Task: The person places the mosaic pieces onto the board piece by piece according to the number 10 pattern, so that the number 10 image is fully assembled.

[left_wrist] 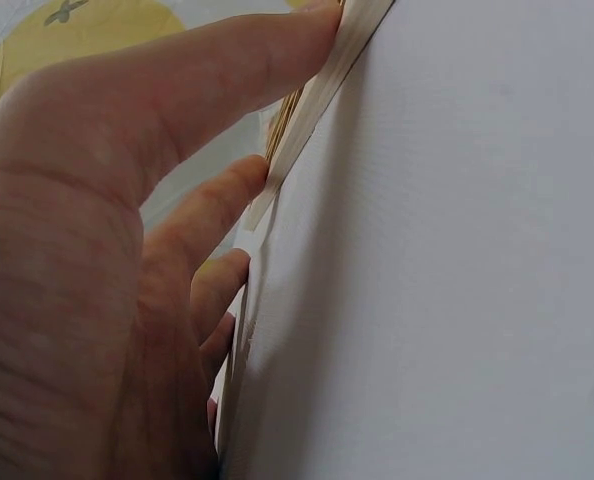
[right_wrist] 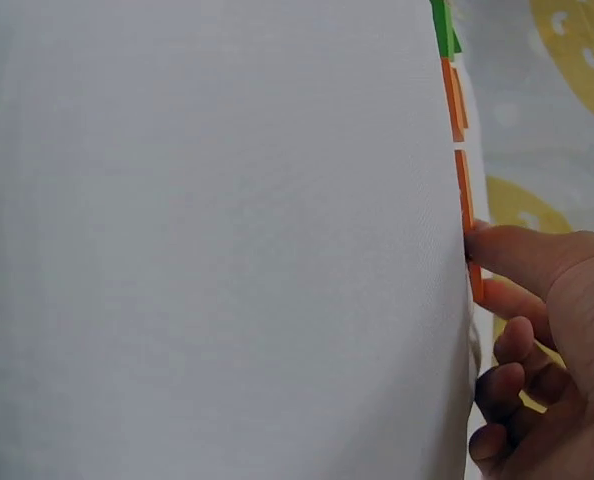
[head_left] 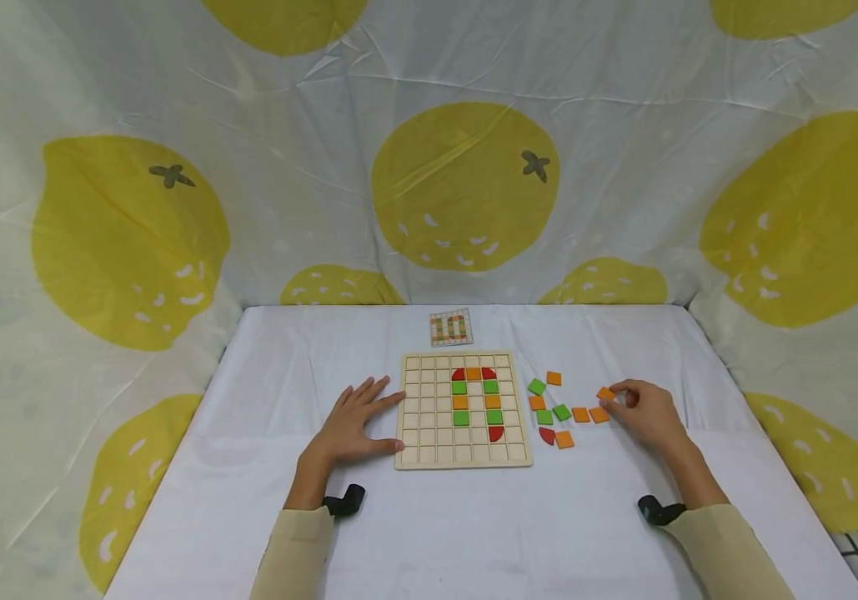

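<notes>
A square wooden grid board (head_left: 429, 429) lies on the white table, with red, orange and green pieces forming an arch in its cells. My left hand (head_left: 349, 425) is spread at the board's left edge, thumb and fingertips touching the rim; the left wrist view shows the thumb (left_wrist: 277, 50) against the board's side (left_wrist: 322, 90). To the right of the loose pieces, my right hand (head_left: 649, 414) pinches an orange square (head_left: 605, 393) between thumb and index finger. In the right wrist view that hand (right_wrist: 567, 330) holds an orange piece (right_wrist: 477, 281), its other fingers curled.
Between the board and my right hand lie several loose squares, among them a green one (head_left: 537, 387) and an orange one (head_left: 564, 439), plus a red quarter-round piece (head_left: 546, 435). A small patterned card (head_left: 451, 328) lies behind the board. A lemon-print cloth (head_left: 323, 192) hangs behind the table.
</notes>
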`<state>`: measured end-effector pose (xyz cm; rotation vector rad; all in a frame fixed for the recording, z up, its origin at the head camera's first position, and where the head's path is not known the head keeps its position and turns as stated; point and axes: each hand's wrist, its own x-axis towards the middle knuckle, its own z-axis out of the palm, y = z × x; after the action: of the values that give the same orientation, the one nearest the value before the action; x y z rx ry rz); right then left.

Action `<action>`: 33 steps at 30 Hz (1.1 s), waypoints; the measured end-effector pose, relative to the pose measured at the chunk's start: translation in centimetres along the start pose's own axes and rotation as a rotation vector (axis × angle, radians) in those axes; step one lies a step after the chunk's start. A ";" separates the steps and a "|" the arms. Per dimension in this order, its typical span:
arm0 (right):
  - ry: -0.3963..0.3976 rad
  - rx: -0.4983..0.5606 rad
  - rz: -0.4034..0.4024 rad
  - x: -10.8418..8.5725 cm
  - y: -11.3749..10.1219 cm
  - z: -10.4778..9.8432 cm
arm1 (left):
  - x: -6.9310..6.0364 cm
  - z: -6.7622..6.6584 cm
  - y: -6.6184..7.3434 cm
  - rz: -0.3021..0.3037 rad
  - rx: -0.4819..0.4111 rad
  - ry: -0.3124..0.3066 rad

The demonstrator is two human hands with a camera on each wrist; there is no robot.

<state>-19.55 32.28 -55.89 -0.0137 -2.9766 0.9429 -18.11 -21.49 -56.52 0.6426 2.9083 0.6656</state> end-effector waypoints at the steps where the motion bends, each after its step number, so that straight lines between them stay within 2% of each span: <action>1: -0.003 0.001 0.001 0.0 0.0 0.0 | 0.0 0.0 0.0 0.000 0.002 0.001; 11: -0.036 0.014 -0.003 0.0 -0.4 -0.3 | 0.1 0.1 0.0 0.000 0.002 -0.007; 16: -0.066 0.033 -0.045 0.1 -1.3 -0.5 | 0.1 0.1 0.0 -0.005 0.005 -0.008; 25: -0.090 0.094 -0.180 -0.3 -3.8 0.5 | 0.0 -0.1 0.0 -0.006 -0.009 -0.002; 33: -0.130 0.155 -0.236 -0.5 -7.1 2.5 | 0.0 0.0 0.0 -0.001 -0.007 0.006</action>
<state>-19.13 25.08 -53.84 0.4065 -2.9193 1.1788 -18.13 -21.45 -56.55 0.6387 2.9101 0.6788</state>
